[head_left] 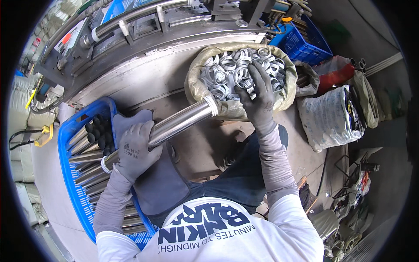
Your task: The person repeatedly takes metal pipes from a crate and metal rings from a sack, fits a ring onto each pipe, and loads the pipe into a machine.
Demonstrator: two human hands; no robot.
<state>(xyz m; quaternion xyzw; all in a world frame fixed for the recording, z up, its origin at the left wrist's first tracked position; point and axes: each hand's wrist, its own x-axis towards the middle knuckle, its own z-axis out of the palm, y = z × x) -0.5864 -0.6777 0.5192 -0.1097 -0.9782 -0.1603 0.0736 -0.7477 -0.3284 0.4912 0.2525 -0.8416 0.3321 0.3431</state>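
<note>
My left hand [137,150], in a grey glove, is closed around a shiny metal tube [181,122]. The tube slants up to the right across my lap. A pale ring [211,106] sits around its far end, and another pale ring [105,164] shows near my left wrist. My right hand [260,105], also gloved, reaches over the near side of a woven sack [193,81] full of loose silvery rings [228,63]. Its thumb and fingers are spread around a few rings [243,78], with no firm grip visible.
To my left stands a blue plastic crate [65,153] with several metal tubes [89,174], some dark-ended. A machine bench [144,48] runs along the far side. At right are a white bag [325,118], a red sack [336,72] and a blue crate [312,48].
</note>
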